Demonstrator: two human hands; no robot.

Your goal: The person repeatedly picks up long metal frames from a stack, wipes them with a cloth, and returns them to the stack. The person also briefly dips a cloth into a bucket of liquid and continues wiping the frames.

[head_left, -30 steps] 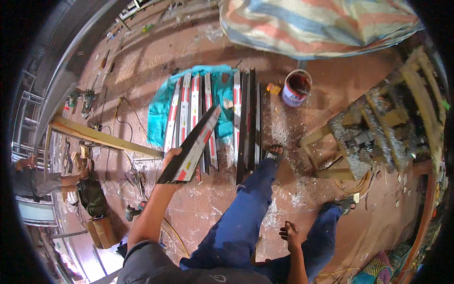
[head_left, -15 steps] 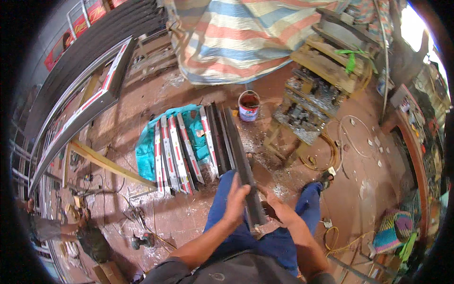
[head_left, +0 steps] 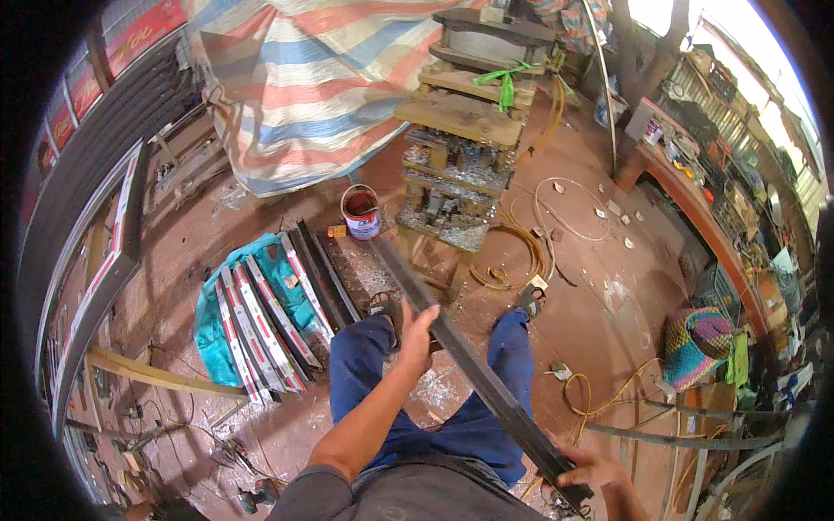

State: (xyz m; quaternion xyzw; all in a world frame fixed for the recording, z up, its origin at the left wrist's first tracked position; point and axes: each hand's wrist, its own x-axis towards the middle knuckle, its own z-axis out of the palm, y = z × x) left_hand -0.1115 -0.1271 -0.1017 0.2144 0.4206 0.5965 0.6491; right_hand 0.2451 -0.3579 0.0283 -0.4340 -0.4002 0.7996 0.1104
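Note:
A long dark metal profile bar (head_left: 478,369) lies slantwise across my lap, its far end ahead of my left knee and its near end by my right side. My left hand (head_left: 418,335) is closed around the bar's upper part, thumb on top. Near the lower end, my right hand (head_left: 592,471) grips the bar, with fingers partly hidden beneath it. On the floor to the left, several white-and-red-taped strips (head_left: 261,326) rest on a teal cloth (head_left: 211,323). Beside them are dark metal bars (head_left: 326,276).
A paint bucket (head_left: 361,215) stands beyond my left foot. A wooden stand (head_left: 460,122) is straight ahead, with a coiled hose (head_left: 521,271) beside it. A striped tarp (head_left: 304,95) hangs behind. At right are a woven basket (head_left: 695,343) and a cluttered workbench (head_left: 695,191).
The bar has swung from nearly upright in view to a slant. My right hand has moved down and right along with its near end. The view has turned rightward.

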